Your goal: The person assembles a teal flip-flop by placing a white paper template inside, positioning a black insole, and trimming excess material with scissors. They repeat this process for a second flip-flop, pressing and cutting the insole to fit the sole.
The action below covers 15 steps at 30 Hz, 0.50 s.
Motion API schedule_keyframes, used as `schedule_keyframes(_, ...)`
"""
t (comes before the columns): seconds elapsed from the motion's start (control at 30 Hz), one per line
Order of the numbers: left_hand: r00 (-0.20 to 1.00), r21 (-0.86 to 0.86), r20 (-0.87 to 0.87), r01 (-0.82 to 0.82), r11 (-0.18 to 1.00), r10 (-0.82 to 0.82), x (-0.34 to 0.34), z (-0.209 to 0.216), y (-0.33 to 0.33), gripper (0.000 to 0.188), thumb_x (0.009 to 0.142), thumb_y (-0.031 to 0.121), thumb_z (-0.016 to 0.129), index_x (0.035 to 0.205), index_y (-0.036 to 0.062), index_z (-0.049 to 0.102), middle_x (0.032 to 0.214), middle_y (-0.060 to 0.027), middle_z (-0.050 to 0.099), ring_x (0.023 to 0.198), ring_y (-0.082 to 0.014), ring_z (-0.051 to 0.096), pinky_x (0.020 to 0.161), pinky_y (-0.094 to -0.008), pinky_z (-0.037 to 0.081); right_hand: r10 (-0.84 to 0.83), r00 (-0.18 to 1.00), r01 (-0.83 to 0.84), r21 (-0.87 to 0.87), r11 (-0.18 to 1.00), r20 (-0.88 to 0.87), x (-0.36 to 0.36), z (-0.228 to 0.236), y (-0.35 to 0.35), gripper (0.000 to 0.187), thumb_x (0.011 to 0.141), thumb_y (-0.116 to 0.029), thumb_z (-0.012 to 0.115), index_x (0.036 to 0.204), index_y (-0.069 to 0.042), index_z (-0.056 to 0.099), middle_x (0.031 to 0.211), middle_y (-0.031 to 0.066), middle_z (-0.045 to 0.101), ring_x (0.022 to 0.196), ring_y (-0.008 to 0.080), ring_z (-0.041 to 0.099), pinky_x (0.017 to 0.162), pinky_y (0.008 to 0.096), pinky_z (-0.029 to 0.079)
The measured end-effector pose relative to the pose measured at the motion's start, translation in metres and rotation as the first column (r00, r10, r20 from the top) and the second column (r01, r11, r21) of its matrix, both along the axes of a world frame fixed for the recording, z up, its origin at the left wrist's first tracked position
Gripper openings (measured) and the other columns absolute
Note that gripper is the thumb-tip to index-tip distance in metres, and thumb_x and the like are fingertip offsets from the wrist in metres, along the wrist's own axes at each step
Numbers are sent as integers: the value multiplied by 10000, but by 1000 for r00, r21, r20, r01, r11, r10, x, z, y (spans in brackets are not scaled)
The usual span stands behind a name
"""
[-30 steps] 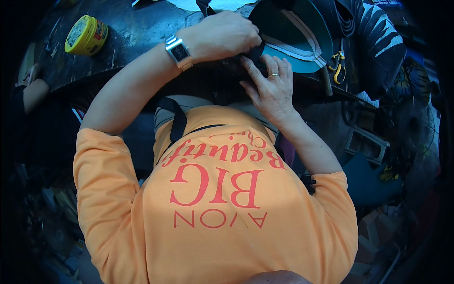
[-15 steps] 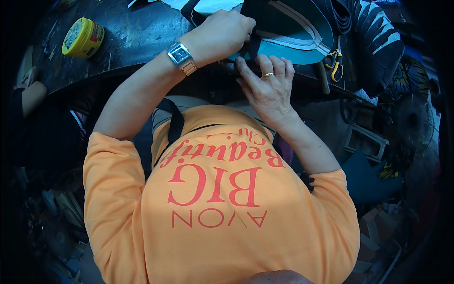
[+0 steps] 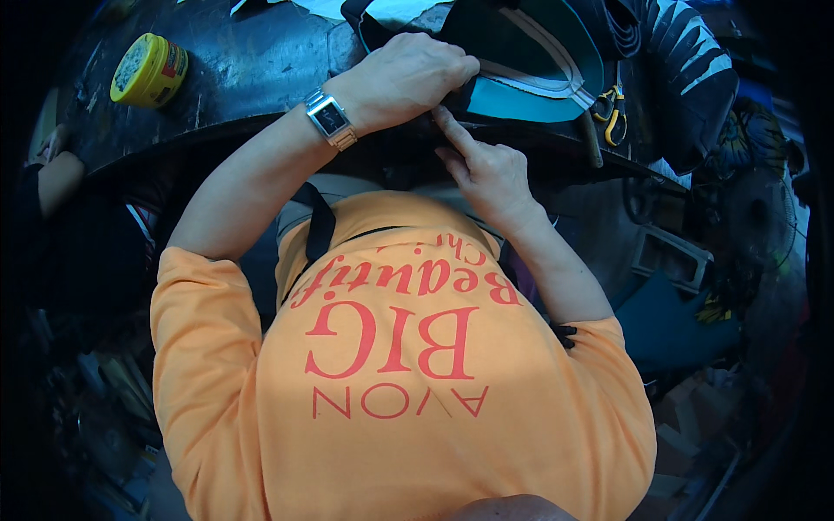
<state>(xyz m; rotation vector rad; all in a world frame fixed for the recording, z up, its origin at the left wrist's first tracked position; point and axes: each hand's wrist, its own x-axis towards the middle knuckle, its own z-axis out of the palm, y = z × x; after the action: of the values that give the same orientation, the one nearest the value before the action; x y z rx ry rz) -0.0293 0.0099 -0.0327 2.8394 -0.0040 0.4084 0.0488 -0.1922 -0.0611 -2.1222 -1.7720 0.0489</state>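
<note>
At the table's near edge, my left hand point(image 3: 408, 80), with a watch on its wrist, is closed, its knuckles up. Its fingertips are turned away from view, so what they grip is hidden. My right hand point(image 3: 491, 169) is just below and to the right. Its index finger stretches up to the left hand's fingers, the thumb stands apart, and the other fingers curl. Beside both hands lies a teal and black panel point(image 3: 530, 102) with a curved white strip point(image 3: 521, 76) along it. A black strap point(image 3: 367, 30) loops up behind my left hand.
On the dark table point(image 3: 252, 69) stand a yellow tub point(image 3: 149, 71) at left and yellow-handled pliers point(image 3: 616, 120) at right. A stick-like handle point(image 3: 592, 143) juts over the edge. Black layered material point(image 3: 686, 87) is piled at far right. Another person's arm point(image 3: 59, 178) shows at left.
My right hand has drawn its middle, ring and little fingers in, leaving the index finger extended. My left hand has shifted slightly right and nearer. The panel has moved slightly left.
</note>
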Motion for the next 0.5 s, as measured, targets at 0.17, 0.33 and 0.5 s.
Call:
schedule_keyframes(0.17,981,-230,-106,-183,956,162,16,4,10,197,987,197,611,1024,20,688,985,-174,741,849,-341,727,753,-414,572,31,999,-34,-119,992,-29,4,6,-3,667,934,-248,707,1543,-251,437,581,98,624,513,278,643,511,388,510)
schedule_keyframes(0.33,962,-245,-159,-258,935,224,20,-2,10,254,945,226,676,1131,57,709,1034,-206,725,937,-362,708,844,-438,556,42,998,-46,-69,997,-55,7,8,-2,659,935,-245,704,1541,-245,444,619,108,643,537,287,651,523,400,512)
schedule_keyframes(0.5,989,-315,-56,-147,938,136,4,-14,3,261,925,212,713,1129,51,717,1071,-157,733,1005,-335,693,909,-410,537,37,997,-41,-55,998,-74,4,6,-2,660,934,-243,704,1540,-212,445,641,114,649,555,298,652,543,399,516)
